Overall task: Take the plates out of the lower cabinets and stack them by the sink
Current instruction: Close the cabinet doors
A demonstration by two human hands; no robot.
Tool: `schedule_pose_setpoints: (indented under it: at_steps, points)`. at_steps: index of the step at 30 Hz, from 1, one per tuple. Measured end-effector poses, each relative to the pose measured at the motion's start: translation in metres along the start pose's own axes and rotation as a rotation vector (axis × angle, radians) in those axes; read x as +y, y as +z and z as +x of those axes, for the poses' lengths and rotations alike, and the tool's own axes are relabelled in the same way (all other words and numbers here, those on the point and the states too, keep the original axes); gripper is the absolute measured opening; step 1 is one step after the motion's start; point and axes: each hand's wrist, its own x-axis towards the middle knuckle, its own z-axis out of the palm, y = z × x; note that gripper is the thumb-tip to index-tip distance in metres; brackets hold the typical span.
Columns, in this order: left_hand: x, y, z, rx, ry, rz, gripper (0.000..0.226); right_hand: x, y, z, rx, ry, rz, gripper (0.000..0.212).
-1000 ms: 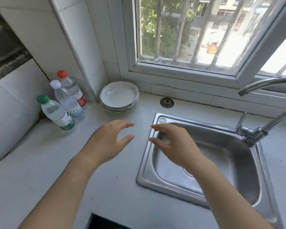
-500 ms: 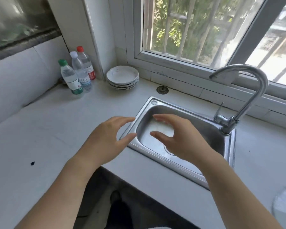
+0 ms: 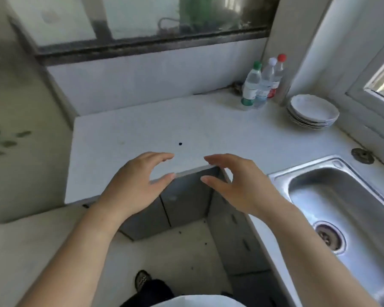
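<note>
Centre left: left hand (image 3: pixel 133 187), fingers apart, loosely curved, holding nothing. Centre: right hand (image 3: pixel 239 185), likewise empty. Between and below: grey lower cabinets (image 3: pixel 186 202). Upper right: stacked plates (image 3: pixel 313 113) on counter (image 3: pixel 142 134), near sink (image 3: pixel 341 196).

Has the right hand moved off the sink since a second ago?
Yes. The right hand has gone left, from over the stainless steel sink to the inner corner of the white countertop.
</note>
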Motion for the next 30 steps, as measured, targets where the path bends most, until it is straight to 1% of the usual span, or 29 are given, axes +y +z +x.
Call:
schedule_pose_setpoints:
  at_steps: [4,9,13,15,19,24,30]
  points:
    - [-0.053,-0.039,-0.051,0.150,-0.158,-0.003,0.039,-0.060,0.044,0.030,-0.142,-0.173,0.016,0.044]
    - [-0.122,-0.091,-0.133,0.311,-0.355,0.019,0.039,-0.154,0.113,0.053,-0.297,-0.390,0.025,0.044]
    - [-0.187,-0.137,-0.213,0.444,-0.502,0.082,0.044,-0.245,0.183,0.059,-0.402,-0.575,0.030,0.044]
    - [-0.211,-0.153,-0.242,0.485,-0.567,0.092,0.040,-0.279,0.209,0.059,-0.444,-0.633,0.025,0.046]
    - [-0.266,-0.190,-0.318,0.605,-0.730,0.114,0.038,-0.368,0.286,0.052,-0.543,-0.799,0.014,0.046]
    - [-0.304,-0.211,-0.409,0.745,-0.925,0.081,0.037,-0.457,0.362,0.025,-0.719,-0.970,0.007,0.045]
    - [-0.332,-0.207,-0.506,0.939,-1.189,0.089,0.030,-0.536,0.446,-0.016,-0.906,-1.169,-0.001,0.041]
